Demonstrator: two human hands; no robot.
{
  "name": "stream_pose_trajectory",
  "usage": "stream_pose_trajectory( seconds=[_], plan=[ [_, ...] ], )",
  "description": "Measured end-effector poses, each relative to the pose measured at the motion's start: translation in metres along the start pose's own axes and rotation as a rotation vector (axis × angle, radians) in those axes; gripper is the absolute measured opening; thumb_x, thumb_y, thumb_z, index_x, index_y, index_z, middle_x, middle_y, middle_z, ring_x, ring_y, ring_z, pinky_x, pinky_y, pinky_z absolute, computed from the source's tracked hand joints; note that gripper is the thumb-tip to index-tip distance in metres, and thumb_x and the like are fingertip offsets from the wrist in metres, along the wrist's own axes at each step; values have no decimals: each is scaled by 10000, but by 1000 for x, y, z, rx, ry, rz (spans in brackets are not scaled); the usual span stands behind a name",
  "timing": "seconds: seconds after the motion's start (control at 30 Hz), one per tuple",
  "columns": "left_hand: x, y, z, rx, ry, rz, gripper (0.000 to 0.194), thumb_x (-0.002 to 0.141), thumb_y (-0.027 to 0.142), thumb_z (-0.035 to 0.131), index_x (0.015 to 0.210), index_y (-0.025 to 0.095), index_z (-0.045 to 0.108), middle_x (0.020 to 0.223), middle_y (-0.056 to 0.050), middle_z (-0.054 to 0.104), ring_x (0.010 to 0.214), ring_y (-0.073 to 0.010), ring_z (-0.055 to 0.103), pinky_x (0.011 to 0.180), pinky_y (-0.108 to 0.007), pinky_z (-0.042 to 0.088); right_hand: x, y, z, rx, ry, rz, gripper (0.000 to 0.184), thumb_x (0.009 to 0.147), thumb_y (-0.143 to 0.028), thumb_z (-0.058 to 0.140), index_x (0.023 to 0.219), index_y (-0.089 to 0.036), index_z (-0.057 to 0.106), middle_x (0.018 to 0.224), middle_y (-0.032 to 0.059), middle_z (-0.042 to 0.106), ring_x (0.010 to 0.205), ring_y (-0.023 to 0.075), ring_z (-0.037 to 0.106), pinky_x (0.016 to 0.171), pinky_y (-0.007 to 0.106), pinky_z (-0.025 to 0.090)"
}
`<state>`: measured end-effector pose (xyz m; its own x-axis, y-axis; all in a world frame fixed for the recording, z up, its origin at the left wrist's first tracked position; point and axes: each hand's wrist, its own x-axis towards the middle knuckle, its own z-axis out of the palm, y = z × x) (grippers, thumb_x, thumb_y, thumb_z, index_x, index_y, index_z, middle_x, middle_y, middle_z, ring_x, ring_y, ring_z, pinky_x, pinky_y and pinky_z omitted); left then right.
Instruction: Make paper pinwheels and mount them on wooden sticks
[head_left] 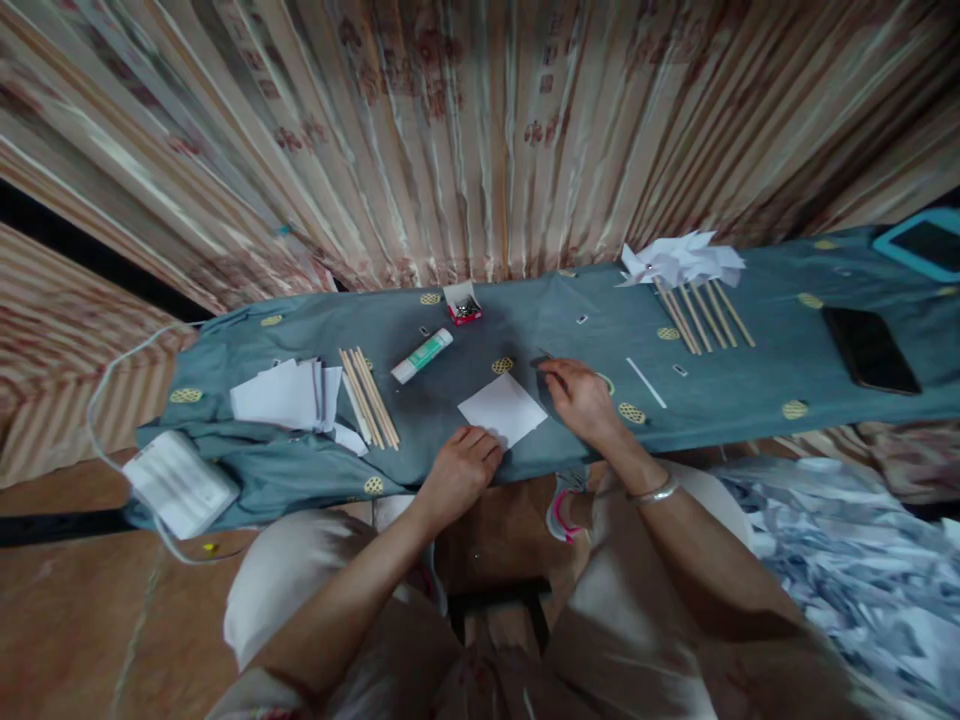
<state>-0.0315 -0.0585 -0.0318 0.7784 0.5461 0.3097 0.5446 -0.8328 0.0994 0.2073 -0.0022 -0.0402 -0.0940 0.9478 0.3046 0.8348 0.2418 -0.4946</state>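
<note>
The left hand point(461, 465), fingers together, touches the paper point(507, 406) on the counter point(525, 310). Whether the right hand point(583, 398), just beside, grips anything, I cannot tell.

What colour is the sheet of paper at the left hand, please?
The sheet of paper is white, as the head view shows.

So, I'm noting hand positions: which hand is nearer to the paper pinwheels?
Right. The right hand is left of the paper pinwheels and nearer the person; the left hand is farther left, at the white paper square's near edge.
</note>
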Motion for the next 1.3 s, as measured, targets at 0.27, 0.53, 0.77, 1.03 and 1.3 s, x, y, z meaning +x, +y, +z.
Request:
stream_pose_trajectory(
  seconds=[0.27,0.53,0.77,1.03,1.3],
  plan=[
    [-2,-4,9,1,6,-11,209,997,160,445,1014,142,652,984,-83,703,910,-195,646,795,-329,545,-15,-8,11,45,-63,-126,491,909,-446,585,1293,-140,581,1324,174,634,1260,318,565,1068,486,453],
    [-1,0,6,-45,-14,-12,174,982,137,466,953,136,637,926,-72,684,869,-201,630,778,-323,546,5,-17,43,-42,-79,-89,565,899,-506,596,1338,-156,538,1435,184,523,1286,350,510,1071,528,418],
    [-5,0,6,-86,-38,-11,171,976,142,476,1039,147,635,1012,-81,696,968,-211,632,862,-338,549,41,-13,53,-23,-10,-18,343,915,-417,584,1142,-167,642,1189,148,654,1084,315,574,1001,466,461],
    [-15,-1,8,-128,-4,-8,218,991,184,466,1119,143,637,1128,-100,702,1081,-221,629,907,-364,559,22,-21,47,53,-33,1,502,910,-403,573,1325,-123,530,1374,186,575,1278,322,522,1103,489,398],
    [-18,0,10,-134,59,-11,221,975,147,486,1117,117,652,1104,-109,718,1046,-223,649,885,-365,571,-52,-28,23,23,-142,-27,702,892,-464,603,1489,-185,361,1532,193,408,1432,349,373,1138,561,353]
  ],
)
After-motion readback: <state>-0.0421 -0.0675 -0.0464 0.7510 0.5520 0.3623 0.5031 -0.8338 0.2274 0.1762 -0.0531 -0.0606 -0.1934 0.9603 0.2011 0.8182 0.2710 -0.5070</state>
